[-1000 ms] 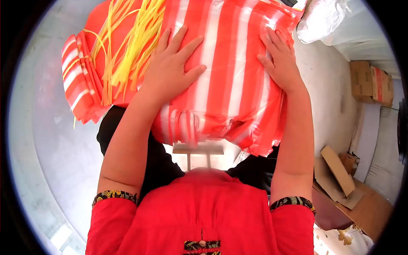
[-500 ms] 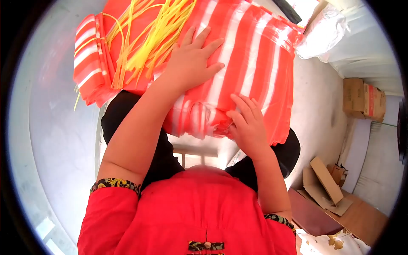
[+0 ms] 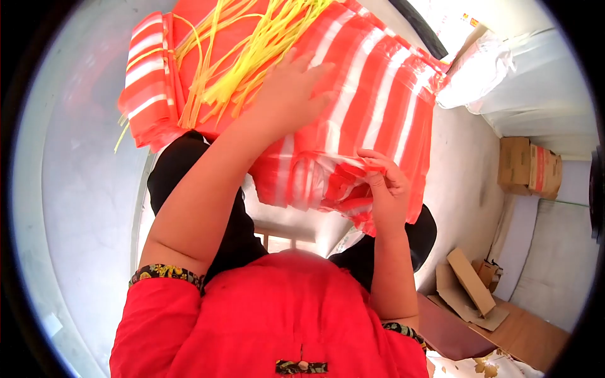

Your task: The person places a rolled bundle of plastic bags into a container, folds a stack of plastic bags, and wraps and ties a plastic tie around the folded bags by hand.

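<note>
A stack of red-and-white striped plastic bags (image 3: 362,94) lies across the black-trousered knees. My left hand (image 3: 293,94) rests on top of it, fingers spread, slightly blurred. My right hand (image 3: 392,186) pinches the near edge of a bag between thumb and fingers, and the thin plastic is lifted and crumpled there. Beyond my left hand lie loose yellow plastic strips (image 3: 242,69) in a bunch. At the left, a folded bundle of striped bags (image 3: 150,79) has a yellow strip around it.
On the right, cardboard boxes (image 3: 529,165) stand by the wall. Lower down, an opened cardboard box (image 3: 466,286) lies on a brown wooden surface (image 3: 529,331). A shiny clear plastic bundle (image 3: 476,72) sits past the stack's far right corner.
My right hand has gone from touching the stack's near edge to pinching and raising a bag's edge. My left hand stays spread on the stack. The view has shifted slightly.
</note>
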{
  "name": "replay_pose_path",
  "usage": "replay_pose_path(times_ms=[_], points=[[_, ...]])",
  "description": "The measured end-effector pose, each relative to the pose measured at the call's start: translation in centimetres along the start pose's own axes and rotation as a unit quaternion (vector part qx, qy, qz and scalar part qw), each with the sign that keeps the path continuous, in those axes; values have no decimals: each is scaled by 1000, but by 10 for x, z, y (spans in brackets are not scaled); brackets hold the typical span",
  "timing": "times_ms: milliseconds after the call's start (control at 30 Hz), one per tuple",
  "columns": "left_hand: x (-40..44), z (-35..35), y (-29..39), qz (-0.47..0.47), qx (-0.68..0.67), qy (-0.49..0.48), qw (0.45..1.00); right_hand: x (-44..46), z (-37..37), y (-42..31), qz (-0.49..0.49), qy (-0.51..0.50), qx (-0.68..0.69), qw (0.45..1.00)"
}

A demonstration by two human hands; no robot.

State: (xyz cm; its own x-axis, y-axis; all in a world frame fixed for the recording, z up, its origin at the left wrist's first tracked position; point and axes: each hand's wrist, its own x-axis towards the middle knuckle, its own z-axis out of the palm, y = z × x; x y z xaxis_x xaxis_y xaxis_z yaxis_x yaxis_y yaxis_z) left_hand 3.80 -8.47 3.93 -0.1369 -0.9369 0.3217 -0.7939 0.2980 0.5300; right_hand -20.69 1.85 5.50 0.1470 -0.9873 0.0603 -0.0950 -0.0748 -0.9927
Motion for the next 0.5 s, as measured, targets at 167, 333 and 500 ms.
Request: replay_pose_path(times_ms=[167,333,500], points=[[-8,-23,-15,-128,-326,14,936,5,5,-8,25,41,4,999],[-25,-36,-22,-273,-483,5,832,3,9,-7,86,91,56,991],[-37,-37,-22,-293,-541,-39,788,2,8,0,58,95,95,989]])
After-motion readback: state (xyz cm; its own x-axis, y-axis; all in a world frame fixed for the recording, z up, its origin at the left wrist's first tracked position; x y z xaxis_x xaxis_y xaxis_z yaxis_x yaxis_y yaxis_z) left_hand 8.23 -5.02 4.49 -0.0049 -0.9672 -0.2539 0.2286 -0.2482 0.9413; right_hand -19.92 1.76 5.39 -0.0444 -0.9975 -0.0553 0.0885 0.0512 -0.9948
